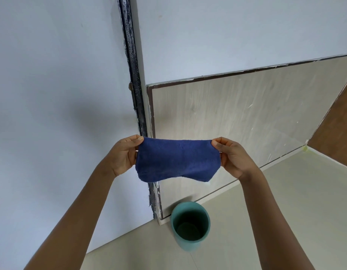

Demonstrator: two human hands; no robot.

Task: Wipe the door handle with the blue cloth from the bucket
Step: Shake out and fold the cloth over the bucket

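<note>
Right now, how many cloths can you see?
1. The blue cloth is stretched between the left hand and the right hand, above the bucket. The bucket looks empty.

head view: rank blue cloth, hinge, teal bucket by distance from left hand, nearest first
1. blue cloth: pinched in the left hand, stretched across to the right hand.
2. hinge: above, on the dark door frame.
3. teal bucket: down on the floor, lower right.

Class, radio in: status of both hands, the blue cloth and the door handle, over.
Left hand and right hand pinch blue cloth, stretched flat between them. Bucket below, on floor. Door handle not in view. Nothing in the way.
</note>
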